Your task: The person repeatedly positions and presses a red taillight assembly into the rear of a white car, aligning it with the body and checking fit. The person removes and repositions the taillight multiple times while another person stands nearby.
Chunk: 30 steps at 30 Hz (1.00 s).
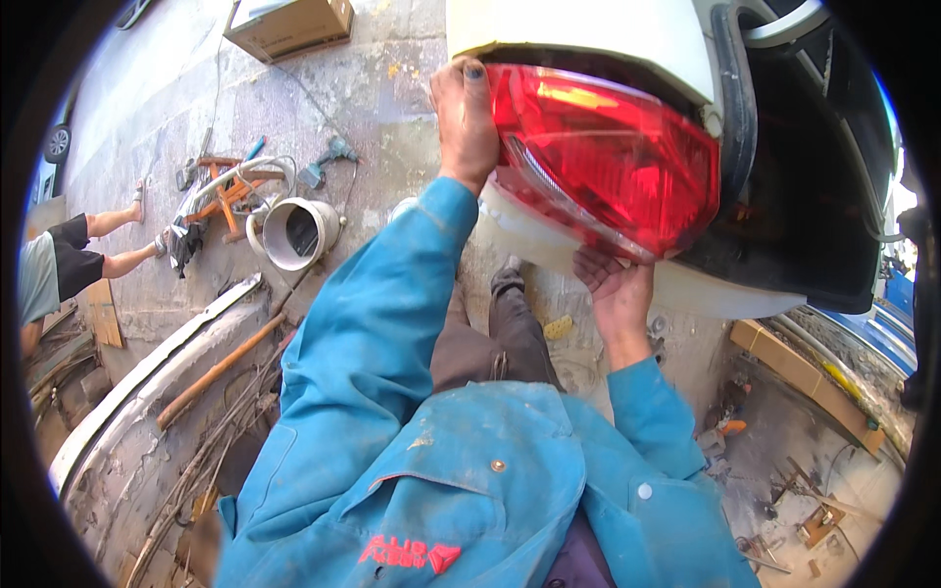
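A red tail light [627, 162] sits against the rear corner of a white car body [588, 29], below its painted edge. My left hand [465, 122] grips the light's left end, the thumb up near its top corner and the other fingers mostly hidden behind. From below, my right hand [616, 289] supports the light's lower edge with the fingertips bent up against it. A dark gap shows between the light's top and the body panel. Beside the light, the car's dark rear opening [794, 186] has a rubber seal [737, 108] along its rim.
A white bucket [297, 233] stands on the concrete floor at left, near an orange stool [225, 196] and a teal power drill [328, 162]. Behind them lies a cardboard box [289, 27]. Another person's legs [118, 240] show at far left. A long carton [809, 382] lies at right.
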Motion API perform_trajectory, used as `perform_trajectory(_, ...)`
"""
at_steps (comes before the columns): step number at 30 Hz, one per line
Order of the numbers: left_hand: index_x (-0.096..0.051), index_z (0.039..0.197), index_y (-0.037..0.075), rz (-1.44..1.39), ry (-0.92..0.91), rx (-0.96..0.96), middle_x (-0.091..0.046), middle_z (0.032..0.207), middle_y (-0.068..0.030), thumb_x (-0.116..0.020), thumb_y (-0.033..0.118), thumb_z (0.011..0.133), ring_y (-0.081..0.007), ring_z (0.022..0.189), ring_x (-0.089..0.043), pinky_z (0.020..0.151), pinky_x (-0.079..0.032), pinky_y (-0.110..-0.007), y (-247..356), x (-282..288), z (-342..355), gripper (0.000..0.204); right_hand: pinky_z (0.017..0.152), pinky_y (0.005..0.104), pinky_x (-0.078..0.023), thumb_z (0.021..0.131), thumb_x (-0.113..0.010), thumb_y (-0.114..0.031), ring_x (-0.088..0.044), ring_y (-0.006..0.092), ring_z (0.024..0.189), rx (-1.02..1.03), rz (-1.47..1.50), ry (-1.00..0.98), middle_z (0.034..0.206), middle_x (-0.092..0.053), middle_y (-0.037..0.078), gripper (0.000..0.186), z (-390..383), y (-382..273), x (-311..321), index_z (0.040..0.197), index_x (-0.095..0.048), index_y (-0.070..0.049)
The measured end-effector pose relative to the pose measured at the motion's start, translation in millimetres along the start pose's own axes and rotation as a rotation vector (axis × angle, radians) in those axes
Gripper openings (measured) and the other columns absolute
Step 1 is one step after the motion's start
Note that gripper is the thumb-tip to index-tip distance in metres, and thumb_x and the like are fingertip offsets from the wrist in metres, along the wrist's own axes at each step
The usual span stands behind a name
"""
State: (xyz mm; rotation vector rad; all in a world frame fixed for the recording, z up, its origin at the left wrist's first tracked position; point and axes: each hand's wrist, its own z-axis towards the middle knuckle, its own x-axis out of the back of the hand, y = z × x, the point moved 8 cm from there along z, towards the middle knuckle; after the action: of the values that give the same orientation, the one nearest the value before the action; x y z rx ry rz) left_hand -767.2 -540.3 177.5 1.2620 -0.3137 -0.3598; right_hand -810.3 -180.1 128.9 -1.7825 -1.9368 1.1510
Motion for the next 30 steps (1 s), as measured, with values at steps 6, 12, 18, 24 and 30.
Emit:
perform_trajectory(6, -0.064, 0.139, -0.003, -0.076, 0.016, 0.073, -0.06, 0.136, -0.0235, -0.037, 0.074, 0.118, -0.0387, 0.136, -0.051, 0.125, -0.034, -0.049, -7.4, 3.4, -5.3, 0.084, 0.104, 0.0497, -0.063, 0.119, -0.028, -0.071, -0.079, 0.036, 0.113, 0.049, -0.034, -0.053, 0.123, -0.08, 0.024, 0.085, -0.2, 0.1, -1.1, 0.141, -0.064, 0.003)
perform_trajectory(12, -0.064, 0.141, -0.003, -0.059, -0.07, 0.084, -0.062, 0.136, -0.0248, -0.034, 0.073, 0.119, -0.0403, 0.137, -0.051, 0.127, -0.034, -0.05, 0.9, -0.7, -7.2, 0.085, 0.104, 0.049, -0.063, 0.118, -0.029, -0.074, -0.079, 0.0357, 0.113, 0.055, -0.047, -0.038, 0.123, -0.08, 0.024, 0.088, 0.3, -1.2, -0.1, 0.141, -0.065, 0.003)
perform_trajectory(18, -0.067, 0.142, 0.0, -0.011, 0.069, -0.009, -0.067, 0.136, -0.0218, -0.032, 0.067, 0.122, -0.0402, 0.135, -0.055, 0.125, -0.035, -0.05, 16.2, 0.1, -13.0, 0.078, 0.103, 0.0481, -0.065, 0.117, -0.036, -0.075, -0.079, 0.0379, 0.114, 0.035, -0.036, -0.075, 0.128, -0.078, 0.028, 0.087, 1.8, -1.2, -0.1, 0.147, -0.059, 0.004)
perform_trajectory(24, -0.068, 0.141, -0.001, 0.01, 0.079, -0.039, -0.067, 0.137, -0.0223, -0.031, 0.065, 0.122, -0.04, 0.135, -0.056, 0.124, -0.038, -0.049, 21.5, 5.5, -12.3, 0.077, 0.107, 0.049, -0.063, 0.12, -0.029, -0.07, -0.079, 0.0363, 0.117, 0.049, -0.038, -0.112, 0.126, -0.079, 0.026, 0.085, 0.4, -1.1, -7.0, 0.145, -0.062, 0.004)
perform_trajectory(30, -0.068, 0.141, -0.001, 0.029, 0.088, -0.106, -0.067, 0.137, -0.0211, -0.028, 0.063, 0.123, -0.0391, 0.135, -0.057, 0.124, -0.039, -0.048, 36.4, 5.1, -7.7, 0.078, 0.109, 0.0499, -0.063, 0.121, -0.03, -0.068, -0.079, 0.0379, 0.118, 0.063, -0.027, -0.125, 0.127, -0.078, 0.029, 0.083, -3.0, -10.1, -14.0, 0.147, -0.059, 0.006)
